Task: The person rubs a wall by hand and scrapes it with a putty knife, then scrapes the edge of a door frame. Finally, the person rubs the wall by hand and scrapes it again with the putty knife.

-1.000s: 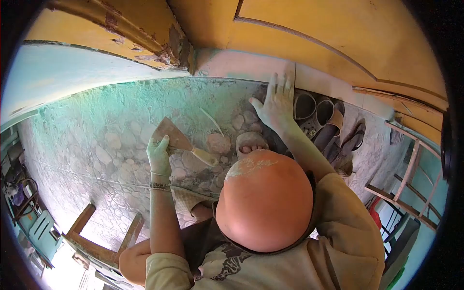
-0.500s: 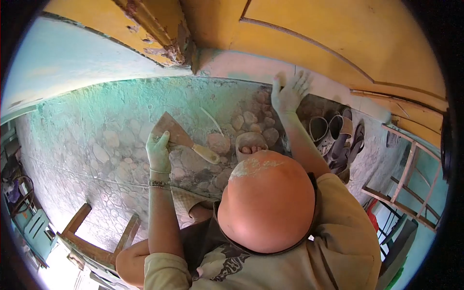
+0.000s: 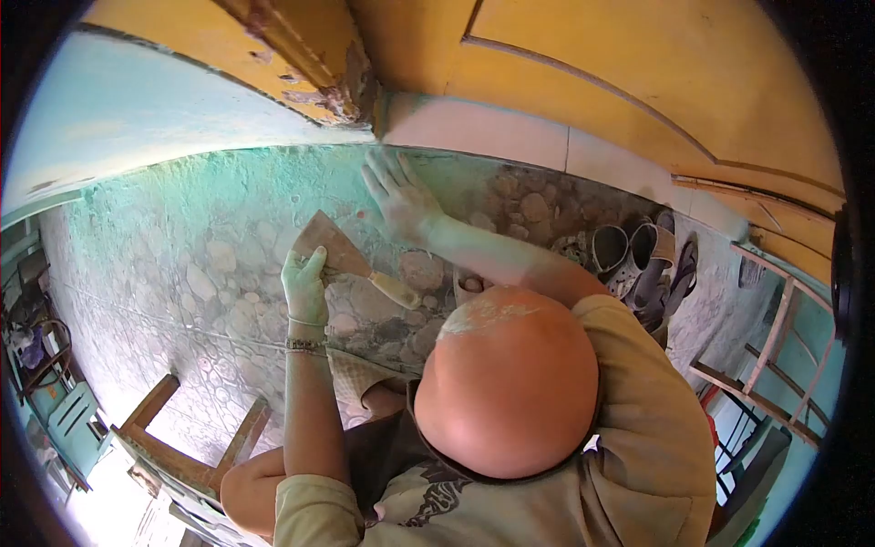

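My left hand [image 3: 304, 281] pinches a scraper [image 3: 330, 243] by its flat, brownish blade, with the pale handle pointing off to the right. A bracelet circles that wrist. Reaching across toward the door frame, my right hand [image 3: 401, 202] is open, palm down and fingers spread, close over the stone-patterned floor [image 3: 219, 255]. Pale green dust coats the floor here and both hands. The fingertips are near the pinkish threshold [image 3: 474, 128]. Part of a foot in a sandal [image 3: 468, 284] shows below my right forearm.
Yellow door panels [image 3: 592, 82] and a chipped door frame [image 3: 342, 96] rise beyond the threshold. Several shoes [image 3: 629, 251] stand to the right, with a wooden frame [image 3: 770, 342] past them. A wooden stool [image 3: 146, 415] is at lower left.
My right hand has swung left from beside the shoes at the threshold to the green-dusted floor by the door frame. My left hand keeps the scraper in nearly the same place.
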### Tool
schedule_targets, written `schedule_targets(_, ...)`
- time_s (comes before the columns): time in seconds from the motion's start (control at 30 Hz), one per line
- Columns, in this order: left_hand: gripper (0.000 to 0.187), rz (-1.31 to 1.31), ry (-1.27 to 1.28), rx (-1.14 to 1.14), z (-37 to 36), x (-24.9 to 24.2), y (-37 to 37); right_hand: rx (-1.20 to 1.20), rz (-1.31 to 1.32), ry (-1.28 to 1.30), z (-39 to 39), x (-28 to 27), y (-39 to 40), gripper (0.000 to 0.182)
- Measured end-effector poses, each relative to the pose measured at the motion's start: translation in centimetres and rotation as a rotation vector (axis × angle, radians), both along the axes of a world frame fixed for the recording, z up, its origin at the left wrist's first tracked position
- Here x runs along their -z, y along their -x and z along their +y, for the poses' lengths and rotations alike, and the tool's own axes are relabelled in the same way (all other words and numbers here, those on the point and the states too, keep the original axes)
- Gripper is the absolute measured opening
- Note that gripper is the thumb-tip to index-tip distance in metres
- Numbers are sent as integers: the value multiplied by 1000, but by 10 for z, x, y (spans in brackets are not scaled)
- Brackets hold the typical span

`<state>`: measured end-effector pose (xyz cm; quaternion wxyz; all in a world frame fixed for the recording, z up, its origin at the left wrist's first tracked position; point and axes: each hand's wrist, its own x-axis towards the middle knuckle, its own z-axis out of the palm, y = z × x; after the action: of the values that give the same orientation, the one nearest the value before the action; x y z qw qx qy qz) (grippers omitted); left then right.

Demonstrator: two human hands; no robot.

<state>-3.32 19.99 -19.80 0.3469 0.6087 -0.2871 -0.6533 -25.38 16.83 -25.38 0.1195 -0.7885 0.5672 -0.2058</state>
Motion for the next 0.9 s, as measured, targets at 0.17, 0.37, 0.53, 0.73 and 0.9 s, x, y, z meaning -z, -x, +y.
schedule_targets(0.17,22,-49,0,-59,-6,-8,-6,370,64,-14,34,-24,29,55)
schedule_targets(0.37,15,32,2,-61,-13,1,29,95,-534,-479,71,-74,53,42)
schedule_targets(0.53,11,263,-80,-119,-15,-11,95,59,-517,-603,71,-77,62,43)
schedule_targets(0.73,21,226,-283,-191,-13,2,110,40,-299,-618,60,-99,97,34)
schedule_targets(0.9,34,197,-188,-253,-31,-7,121,126,-138,-692,35,-146,114,24)
